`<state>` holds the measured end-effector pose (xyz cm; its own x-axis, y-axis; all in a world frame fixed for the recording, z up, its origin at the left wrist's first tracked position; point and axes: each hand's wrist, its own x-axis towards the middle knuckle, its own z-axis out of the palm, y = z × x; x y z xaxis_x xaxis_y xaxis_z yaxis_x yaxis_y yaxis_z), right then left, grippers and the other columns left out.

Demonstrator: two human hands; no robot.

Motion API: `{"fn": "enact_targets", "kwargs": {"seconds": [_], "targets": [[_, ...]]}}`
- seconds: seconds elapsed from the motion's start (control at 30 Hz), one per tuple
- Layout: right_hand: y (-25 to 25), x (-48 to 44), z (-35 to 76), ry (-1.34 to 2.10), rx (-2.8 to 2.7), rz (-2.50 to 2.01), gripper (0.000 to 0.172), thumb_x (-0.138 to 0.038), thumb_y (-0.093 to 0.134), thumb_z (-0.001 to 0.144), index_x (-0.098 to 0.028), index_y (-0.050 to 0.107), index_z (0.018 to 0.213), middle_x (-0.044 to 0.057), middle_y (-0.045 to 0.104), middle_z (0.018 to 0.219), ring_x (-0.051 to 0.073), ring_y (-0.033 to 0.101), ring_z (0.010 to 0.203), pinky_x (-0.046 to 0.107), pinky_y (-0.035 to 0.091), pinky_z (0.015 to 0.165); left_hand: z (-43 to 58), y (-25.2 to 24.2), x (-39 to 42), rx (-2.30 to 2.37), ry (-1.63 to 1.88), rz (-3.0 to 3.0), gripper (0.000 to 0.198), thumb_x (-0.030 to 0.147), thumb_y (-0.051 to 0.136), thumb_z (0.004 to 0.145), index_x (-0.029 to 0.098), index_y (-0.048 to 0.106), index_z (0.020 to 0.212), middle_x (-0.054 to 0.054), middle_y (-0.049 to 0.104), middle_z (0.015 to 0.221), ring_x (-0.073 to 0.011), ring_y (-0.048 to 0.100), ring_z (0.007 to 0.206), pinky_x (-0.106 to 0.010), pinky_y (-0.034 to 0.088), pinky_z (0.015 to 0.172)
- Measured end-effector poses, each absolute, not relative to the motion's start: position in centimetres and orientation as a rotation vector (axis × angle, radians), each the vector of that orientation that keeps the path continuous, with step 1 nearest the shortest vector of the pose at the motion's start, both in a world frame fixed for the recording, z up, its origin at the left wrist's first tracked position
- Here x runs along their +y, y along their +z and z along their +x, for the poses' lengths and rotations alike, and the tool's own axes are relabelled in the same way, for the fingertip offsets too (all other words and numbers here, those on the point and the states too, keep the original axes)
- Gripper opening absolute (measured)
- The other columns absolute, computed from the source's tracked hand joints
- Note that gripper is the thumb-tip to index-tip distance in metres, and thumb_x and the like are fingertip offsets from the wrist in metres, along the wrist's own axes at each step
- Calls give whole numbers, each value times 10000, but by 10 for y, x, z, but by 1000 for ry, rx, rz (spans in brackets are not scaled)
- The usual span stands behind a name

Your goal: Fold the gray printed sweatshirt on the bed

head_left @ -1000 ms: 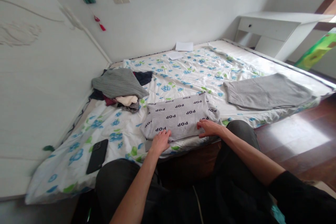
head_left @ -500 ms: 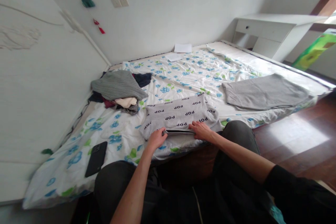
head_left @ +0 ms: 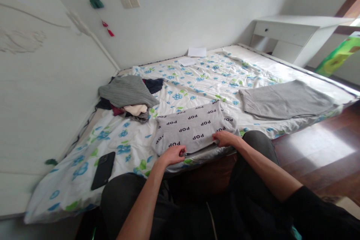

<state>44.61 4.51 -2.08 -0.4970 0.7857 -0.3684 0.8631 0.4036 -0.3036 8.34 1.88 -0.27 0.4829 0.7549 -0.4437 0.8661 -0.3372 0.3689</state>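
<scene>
A grey garment printed with "POP" lies partly folded on the floral bedsheet at the bed's near edge. My left hand pinches the garment's near left edge, fingers closed on the fabric. My right hand grips the near right edge of the same garment and lifts it slightly off the sheet. My knees in dark trousers sit just below the bed edge.
A heap of clothes lies at the left by the wall. A flat grey knit garment lies at the right. A black phone rests on the sheet, left. Papers lie at the far side. A white desk stands beyond.
Both hands went from resting flat on the garment's near edge to gripping it; the near edge is now lifted and drawn toward me.
</scene>
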Motion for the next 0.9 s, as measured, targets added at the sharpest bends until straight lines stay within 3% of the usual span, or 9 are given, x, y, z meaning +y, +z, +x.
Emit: {"fn": "enact_targets", "kwargs": {"seconds": [0.17,0.27,0.37,0.5,0.7,0.9], "targets": [[-19,50,448,-985,2433,1445,419,-401,915,893,-215,871,1266,107,863,1245,301,803,1124,311,569,929,62,-11,40,1177,-252,1949,352,540,735,921,260,769,1132,-28,811,1006,-239,749,955,-295,539,815],[-19,55,448,-1071,2398,1479,372,-504,894,942,-219,882,1181,94,870,1184,284,801,1053,301,554,865,43,-12,66,1260,-174,1985,334,503,688,959,253,784,1158,-49,829,1061,-253,770,1011,-323,582,910],[-20,57,445,-1090,2364,1521,292,-477,867,972,-219,889,1105,81,874,1107,265,793,989,293,534,819,26,-13,95,1481,-68,2166,332,392,679,967,239,785,1242,-95,815,1255,-290,764,1184,-388,581,1096],[-22,56,444,-1097,2360,1550,225,-402,832,989,-221,898,1104,68,870,1054,246,787,944,284,525,804,10,-22,133,1659,12,2318,511,359,713,983,231,726,1478,-152,688,1560,-344,660,1466,-461,468,1320],[-23,57,445,-1120,2366,1505,196,-331,837,987,-223,889,1141,74,870,1095,255,792,988,288,520,828,-15,-41,188,1703,-37,2308,795,502,738,987,197,539,1693,-195,458,1856,-399,390,1739,-531,352,1409],[-32,69,424,-1095,2372,1583,161,-339,780,1057,-216,869,1111,84,855,1088,274,779,1041,321,539,926,-44,-56,215,1708,-121,2150,1135,704,899,829,119,497,1715,-267,429,1858,-436,348,1757,-469,356,1392]]}}
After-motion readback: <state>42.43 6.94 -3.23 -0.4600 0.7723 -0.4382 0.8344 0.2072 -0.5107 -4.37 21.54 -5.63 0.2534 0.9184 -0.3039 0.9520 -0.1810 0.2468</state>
